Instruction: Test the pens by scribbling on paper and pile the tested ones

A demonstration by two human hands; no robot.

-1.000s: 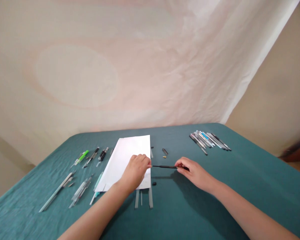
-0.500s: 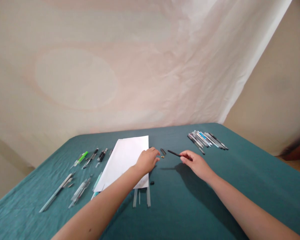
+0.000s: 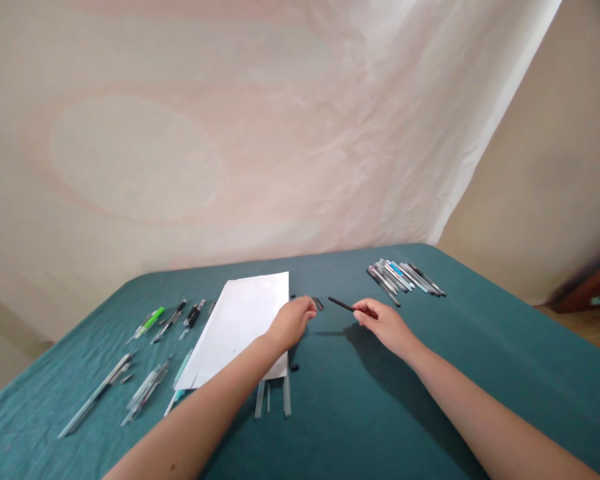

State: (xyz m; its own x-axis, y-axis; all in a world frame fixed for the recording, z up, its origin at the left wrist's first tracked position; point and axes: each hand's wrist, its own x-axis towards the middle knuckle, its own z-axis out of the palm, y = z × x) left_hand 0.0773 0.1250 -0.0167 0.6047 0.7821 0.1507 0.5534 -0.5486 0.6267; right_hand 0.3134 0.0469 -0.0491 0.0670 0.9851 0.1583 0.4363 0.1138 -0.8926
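Note:
My right hand [image 3: 385, 323] pinches a thin black pen part [image 3: 341, 305] that points up and to the left above the teal tablecloth [image 3: 430, 373]. My left hand [image 3: 293, 321] reaches past the right edge of a white sheet of paper [image 3: 240, 320], fingertips closed next to a small dark pen piece [image 3: 319, 303] on the cloth. Whether the fingers hold a small part is hidden from view.
A bundle of pens [image 3: 403, 277] lies at the back right. Loose pens, one green [image 3: 150, 320], and clear barrels [image 3: 145, 390] lie left of the paper. Clear tubes [image 3: 273, 400] stick out below the paper; a small black cap [image 3: 294, 367] sits nearby.
Both hands moved away from me toward the small dark piece. The left hand let go of the black part's end, and the right hand carried the part up and tilted it.

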